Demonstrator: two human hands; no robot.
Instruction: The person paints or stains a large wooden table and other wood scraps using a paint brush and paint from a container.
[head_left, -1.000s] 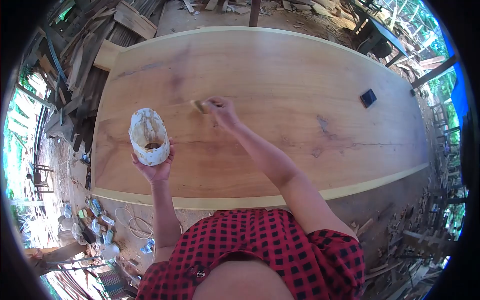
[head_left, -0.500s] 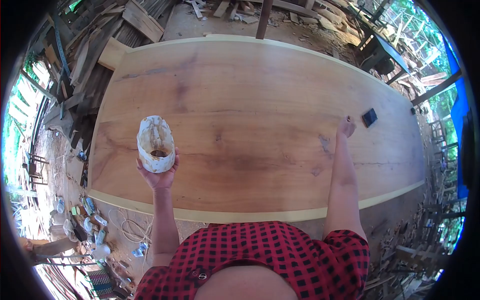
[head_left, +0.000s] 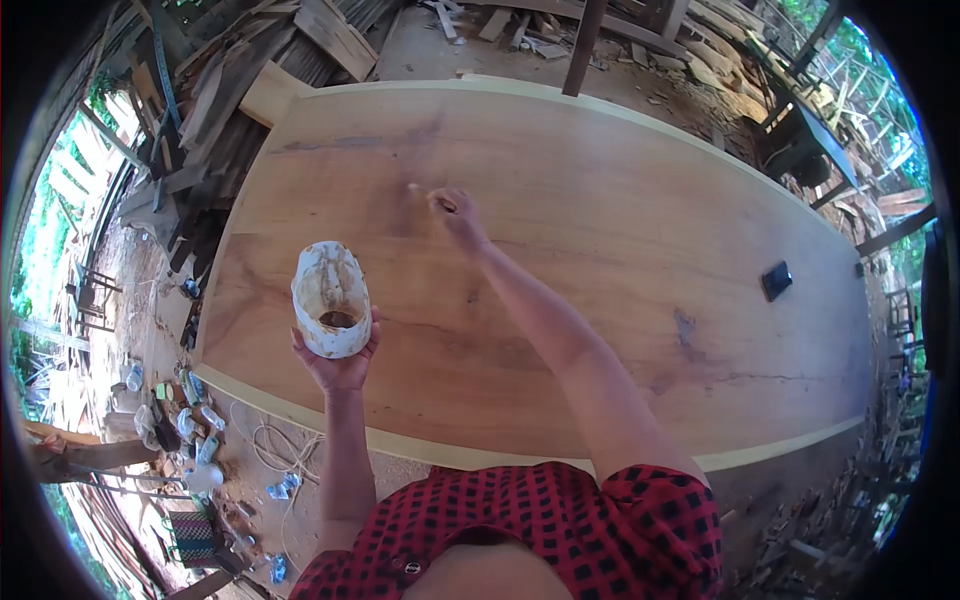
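Cupping a stained white container point(head_left: 331, 299) from below, the left hand point(head_left: 338, 362) sits left of centre in the frame, its fingers wrapped round the base. The container stands upright with its open mouth facing the camera, dark brown liquid pooled in the bottom. It hangs just above the near edge of a long wooden slab point(head_left: 620, 250) that fills the middle of the frame (pale sapwood runs along both long edges).

Further right and higher, the right hand point(head_left: 455, 212) reaches across the slab with the arm stretched out. Its fingers are closed on what looks like a small brush point(head_left: 420, 190), though blur makes the tool hard to read; its tip touches the wood at upper centre.

At the right of the frame, a small dark rectangular object point(head_left: 776, 280) lies on the slab, well apart from both hands.
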